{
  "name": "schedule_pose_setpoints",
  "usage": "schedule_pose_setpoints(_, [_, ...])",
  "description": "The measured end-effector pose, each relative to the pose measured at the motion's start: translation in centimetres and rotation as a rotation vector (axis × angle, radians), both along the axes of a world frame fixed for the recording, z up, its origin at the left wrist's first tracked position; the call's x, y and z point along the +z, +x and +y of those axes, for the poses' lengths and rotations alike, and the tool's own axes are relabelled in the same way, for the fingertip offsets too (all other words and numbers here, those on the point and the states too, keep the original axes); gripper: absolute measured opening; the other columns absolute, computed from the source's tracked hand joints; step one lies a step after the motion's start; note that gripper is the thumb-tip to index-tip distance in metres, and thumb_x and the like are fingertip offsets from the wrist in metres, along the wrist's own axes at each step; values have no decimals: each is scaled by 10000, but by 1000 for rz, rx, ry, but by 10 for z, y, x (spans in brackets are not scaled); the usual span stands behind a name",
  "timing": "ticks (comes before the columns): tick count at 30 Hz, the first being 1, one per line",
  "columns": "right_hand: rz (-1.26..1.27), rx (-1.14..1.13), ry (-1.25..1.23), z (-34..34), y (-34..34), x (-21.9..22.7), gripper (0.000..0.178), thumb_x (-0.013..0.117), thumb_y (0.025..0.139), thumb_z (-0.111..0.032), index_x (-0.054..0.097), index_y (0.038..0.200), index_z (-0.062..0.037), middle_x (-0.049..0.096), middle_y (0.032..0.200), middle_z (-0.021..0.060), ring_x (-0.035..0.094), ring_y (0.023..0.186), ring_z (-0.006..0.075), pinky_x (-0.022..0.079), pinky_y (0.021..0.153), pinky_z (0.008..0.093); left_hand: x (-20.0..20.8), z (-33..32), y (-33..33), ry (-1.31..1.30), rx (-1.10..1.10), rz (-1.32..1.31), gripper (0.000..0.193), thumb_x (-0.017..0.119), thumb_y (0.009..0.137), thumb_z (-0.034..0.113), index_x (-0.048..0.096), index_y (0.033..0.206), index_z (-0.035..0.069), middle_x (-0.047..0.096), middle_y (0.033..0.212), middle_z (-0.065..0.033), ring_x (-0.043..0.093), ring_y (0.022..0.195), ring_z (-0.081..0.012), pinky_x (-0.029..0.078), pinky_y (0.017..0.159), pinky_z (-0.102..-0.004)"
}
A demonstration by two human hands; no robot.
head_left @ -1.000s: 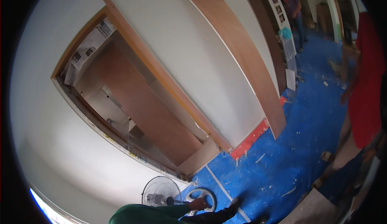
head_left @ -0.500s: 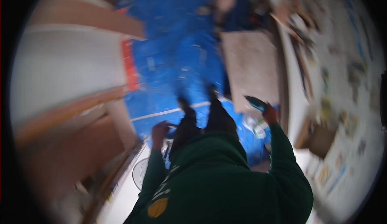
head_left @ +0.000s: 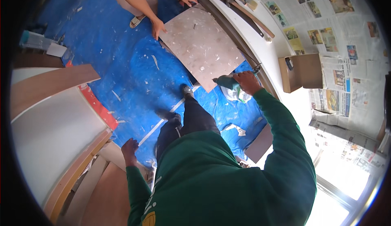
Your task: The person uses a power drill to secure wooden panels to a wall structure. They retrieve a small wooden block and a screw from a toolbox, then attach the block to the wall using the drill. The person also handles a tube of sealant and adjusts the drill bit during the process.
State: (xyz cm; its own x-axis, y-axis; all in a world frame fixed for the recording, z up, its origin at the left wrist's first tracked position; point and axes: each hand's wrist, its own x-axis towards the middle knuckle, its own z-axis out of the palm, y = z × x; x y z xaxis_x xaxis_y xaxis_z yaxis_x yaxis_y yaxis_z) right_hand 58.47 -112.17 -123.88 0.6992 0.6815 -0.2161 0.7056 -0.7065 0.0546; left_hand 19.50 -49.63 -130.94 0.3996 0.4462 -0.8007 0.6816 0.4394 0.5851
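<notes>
We counted the wearer's left hand [head_left: 130,150] and right hand [head_left: 247,82], two in all, and two co-worker's hands [head_left: 157,28]. We found one teal handheld tool [head_left: 228,82], one large speckled board [head_left: 201,43], one open cardboard box [head_left: 307,71], one blue floor sheet [head_left: 134,69], one red strip [head_left: 95,104], two green sleeves [head_left: 283,126] and one co-worker's sandal [head_left: 137,21].

Standing with the right foot [head_left: 187,90] a little ahead of the left foot [head_left: 176,120]. Reaching forward and to the right with the right arm [head_left: 283,136], bent and poking out sideways. With fingers [head_left: 241,80] curled round, closed up in the right grip [head_left: 248,82]. Holding the left arm [head_left: 137,193] low and out to the other side, with the left grip [head_left: 130,149] loose and only softly bent.
</notes>
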Motion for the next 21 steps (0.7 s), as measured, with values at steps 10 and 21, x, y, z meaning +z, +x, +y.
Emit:
schedule_pose_setpoints(10, [-12,-288,-151,-29,43,-43,191,634,952,-112,626,1137,-156,739,924,119,760,866,353,583,736,525,23,-56,15,-12,70,41,395,696,1016,203,691,1319,-51,782,1100,-166,770,916,-250,628,814,-351])
schedule_pose_setpoints(21, [124,-445,-96,-74,52,-77,356,676,877,-116,651,1231,-119,756,907,236,742,836,500,592,749,621,-13,16,-6,243,-38,135,203,731,1015,231,736,1102,48,659,835,-19,648,748,-171,578,752,-365])
